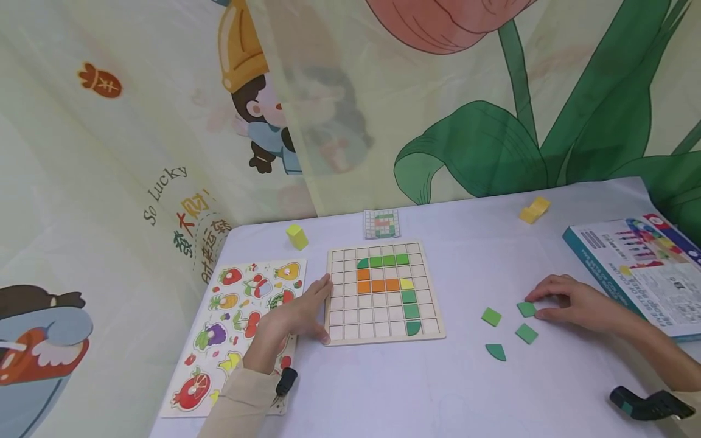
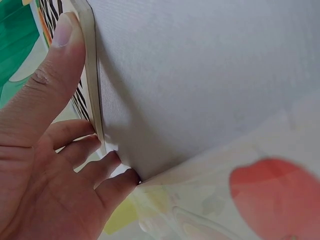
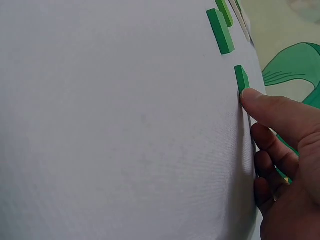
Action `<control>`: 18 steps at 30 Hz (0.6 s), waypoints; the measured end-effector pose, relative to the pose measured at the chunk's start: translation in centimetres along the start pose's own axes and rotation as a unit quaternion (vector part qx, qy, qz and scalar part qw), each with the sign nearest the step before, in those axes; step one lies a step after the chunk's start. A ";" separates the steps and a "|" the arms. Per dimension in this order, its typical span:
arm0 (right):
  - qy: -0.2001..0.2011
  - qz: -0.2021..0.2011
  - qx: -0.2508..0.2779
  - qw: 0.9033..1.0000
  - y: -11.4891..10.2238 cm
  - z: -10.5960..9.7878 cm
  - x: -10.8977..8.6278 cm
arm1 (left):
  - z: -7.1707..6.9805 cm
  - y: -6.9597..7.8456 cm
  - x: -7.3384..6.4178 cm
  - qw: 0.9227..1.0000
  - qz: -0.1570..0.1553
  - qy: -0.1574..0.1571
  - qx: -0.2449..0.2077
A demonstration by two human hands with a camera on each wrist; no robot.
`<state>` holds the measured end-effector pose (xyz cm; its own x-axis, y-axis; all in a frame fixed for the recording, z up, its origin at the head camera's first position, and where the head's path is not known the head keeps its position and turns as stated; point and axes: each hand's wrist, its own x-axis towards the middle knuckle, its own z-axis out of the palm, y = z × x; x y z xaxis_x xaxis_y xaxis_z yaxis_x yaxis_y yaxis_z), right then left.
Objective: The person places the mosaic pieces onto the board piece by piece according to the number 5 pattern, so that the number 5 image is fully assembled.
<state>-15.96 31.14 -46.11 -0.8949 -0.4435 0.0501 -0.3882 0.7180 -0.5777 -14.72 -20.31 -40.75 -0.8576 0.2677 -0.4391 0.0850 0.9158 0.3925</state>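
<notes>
A wooden grid board [image 1: 339, 310] lies on the table, with orange, green and yellow tiles set in some squares. My left hand [image 1: 298, 310] rests along the board's left edge, thumb and fingers spread against it; the left wrist view shows the thumb [image 2: 70, 40] on the rim. At the right, my right hand [image 1: 569, 302] pinches a green square tile [image 1: 526, 309] at its edge between thumb and forefinger. Near it lie a light green square tile [image 1: 491, 316], another green square tile [image 1: 527, 333] and a green quarter-round tile [image 1: 496, 351].
A fruit picture board [image 1: 219, 340] lies under my left forearm. A small pattern card [image 1: 382, 224] sits behind the grid board. Yellow-green blocks [image 1: 297, 236] and yellow blocks [image 1: 534, 210] stand toward the back. A flat box [image 1: 641, 274] lies at the right, beyond my right hand.
</notes>
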 end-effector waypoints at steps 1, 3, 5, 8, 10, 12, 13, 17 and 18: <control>0.002 0.002 -0.002 1.000 0.0 0.1 0.0 | 0.0 0.0 0.0 1.000 0.000 0.000 0.000; 0.005 0.004 -0.005 1.000 0.0 0.1 0.0 | 0.0 0.0 0.0 1.000 -0.001 -0.001 0.001; 0.007 0.005 -0.009 1.000 0.0 0.2 0.0 | 0.0 0.0 0.1 1.000 -0.002 -0.003 0.003; 0.006 0.012 -0.009 1.000 -0.2 0.2 0.1 | 0.0 0.0 0.1 1.000 -0.001 -0.004 0.006; 0.003 0.021 -0.007 1.000 -0.6 0.3 0.4 | 0.0 0.1 0.0 1.000 0.001 -0.003 0.006; -0.001 0.028 -0.001 1.000 -1.3 0.4 0.9 | 0.0 0.1 0.0 1.000 0.003 -0.002 0.006; -0.004 0.033 -0.002 0.999 -1.6 0.5 1.2 | 0.0 0.1 0.0 1.000 0.003 -0.002 0.006; -0.002 0.035 0.001 0.999 -3.8 1.3 2.9 | 0.0 0.1 0.0 1.000 0.002 -0.003 0.007; -0.002 0.037 0.001 0.999 -4.5 1.7 3.4 | 0.0 0.1 0.0 1.000 0.001 -0.003 0.007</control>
<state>-16.93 25.52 -44.71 -0.9205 -0.3908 0.0042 -0.3201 0.7475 -0.5820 -14.68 -20.17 -40.70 -0.8548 0.2714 -0.4424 0.0942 0.9194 0.3820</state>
